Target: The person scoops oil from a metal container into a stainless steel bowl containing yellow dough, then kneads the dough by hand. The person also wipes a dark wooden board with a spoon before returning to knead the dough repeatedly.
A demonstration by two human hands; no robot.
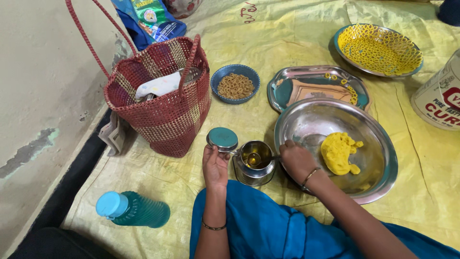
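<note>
The small steel pot (254,163) sits on the yellow floor sheet (268,43) right in front of your knee, its mouth open and amber oil showing inside. A spoon (258,158) dips into that oil; your right hand (297,160) lies just to the pot's right, fingers closed on the spoon's handle. Your left hand (215,165) is on the pot's other side, fingers clamped on the round steel lid (222,139), which is lifted clear of the pot and tilted up beside its rim.

Touching the pot's right side is a wide steel bowl (378,144) holding a lump of yellow dough (338,152). Behind it lie a steel tray (287,79), a small blue bowl of fried rings (235,84) and a yellow-coated plate of raw rings (379,49). A red woven basket (167,100) stands to the left, a teal bottle (134,210) near your left elbow.
</note>
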